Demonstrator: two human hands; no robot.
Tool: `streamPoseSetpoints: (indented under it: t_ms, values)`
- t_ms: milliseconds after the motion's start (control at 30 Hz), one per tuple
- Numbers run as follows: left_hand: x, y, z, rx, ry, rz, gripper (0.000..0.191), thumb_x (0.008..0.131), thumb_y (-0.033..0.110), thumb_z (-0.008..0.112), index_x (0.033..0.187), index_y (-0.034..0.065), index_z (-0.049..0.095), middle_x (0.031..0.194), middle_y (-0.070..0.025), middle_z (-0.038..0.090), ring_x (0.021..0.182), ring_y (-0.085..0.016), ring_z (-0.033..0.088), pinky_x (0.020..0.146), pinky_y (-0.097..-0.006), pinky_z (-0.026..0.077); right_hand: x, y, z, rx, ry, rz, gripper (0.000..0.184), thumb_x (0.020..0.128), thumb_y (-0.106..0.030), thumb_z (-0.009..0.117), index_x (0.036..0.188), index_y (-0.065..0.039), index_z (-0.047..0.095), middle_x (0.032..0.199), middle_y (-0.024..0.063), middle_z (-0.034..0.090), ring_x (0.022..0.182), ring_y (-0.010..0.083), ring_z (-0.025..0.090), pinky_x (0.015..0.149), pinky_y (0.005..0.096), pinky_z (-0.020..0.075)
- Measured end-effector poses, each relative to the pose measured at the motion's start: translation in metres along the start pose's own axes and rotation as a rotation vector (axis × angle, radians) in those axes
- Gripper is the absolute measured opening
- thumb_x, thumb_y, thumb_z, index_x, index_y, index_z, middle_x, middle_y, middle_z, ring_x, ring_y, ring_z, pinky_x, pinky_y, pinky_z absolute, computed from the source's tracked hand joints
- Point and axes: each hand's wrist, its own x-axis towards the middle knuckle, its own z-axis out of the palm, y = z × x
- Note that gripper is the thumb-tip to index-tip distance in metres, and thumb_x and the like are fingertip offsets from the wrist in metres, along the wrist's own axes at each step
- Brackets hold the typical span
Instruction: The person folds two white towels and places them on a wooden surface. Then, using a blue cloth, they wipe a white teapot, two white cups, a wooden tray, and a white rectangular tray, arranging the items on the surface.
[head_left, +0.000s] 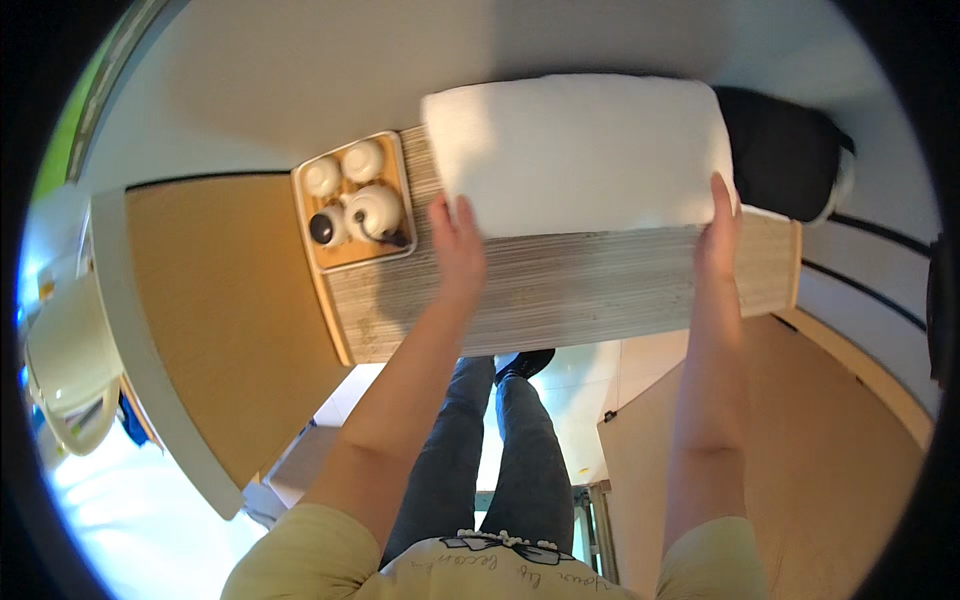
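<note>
A wide white rectangular bundle (585, 157), soft at the edges like a pillow or folded cloth, lies over the back of a wood-grain shelf (570, 277). My left hand (457, 244) holds its near left corner, fingers against the side. At the near right corner my right hand (720, 229) presses with the thumb up along its edge. The bundle hides the shelf behind it. Just right of it sits a black fabric item (784, 154) with a pale edge, partly covered by the white bundle.
Left on the shelf stands a wooden tray (409, 176) bearing a white teapot (375, 210), white cups (363, 161) and a dark-topped jar (327, 226). Open cabinet doors flank me, one left (225, 315) and one right (780, 450). A cream chair (71, 352) is at far left.
</note>
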Motion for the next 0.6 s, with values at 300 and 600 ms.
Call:
streamPoseSetpoints:
  t_ms: [300, 600]
  values:
    - [0.025, -0.018, 0.015, -0.002, -0.035, 0.186, 0.050, 0.102, 0.028, 0.040, 0.138, -0.0054, 0.031, 0.129, -0.0221, 0.047, 0.119, -0.028, 0.047, 0.101, -0.0364, 0.037, 0.009, 0.002, -0.004, 0.067, -0.102, 0.167, 0.070, 0.091, -0.056, 0.051, 0.141, -0.009, 0.037, 0.137, 0.0113, 0.047, 0.128, 0.0252, 0.042, 0.106, 0.0406, 0.0330]
    - [-0.050, -0.068, -0.103, 0.399, -0.070, 0.231, 0.043, 0.093, 0.017, 0.056, 0.131, 0.0013, 0.043, 0.133, -0.0211, 0.048, 0.125, -0.034, 0.048, 0.105, -0.0405, 0.037, -0.105, 0.079, 0.007, 0.014, -0.093, 0.181, 0.083, 0.092, -0.066, 0.037, 0.150, -0.009, 0.019, 0.152, 0.0121, 0.028, 0.140, 0.0287, 0.026, 0.113, 0.0462, 0.0202]
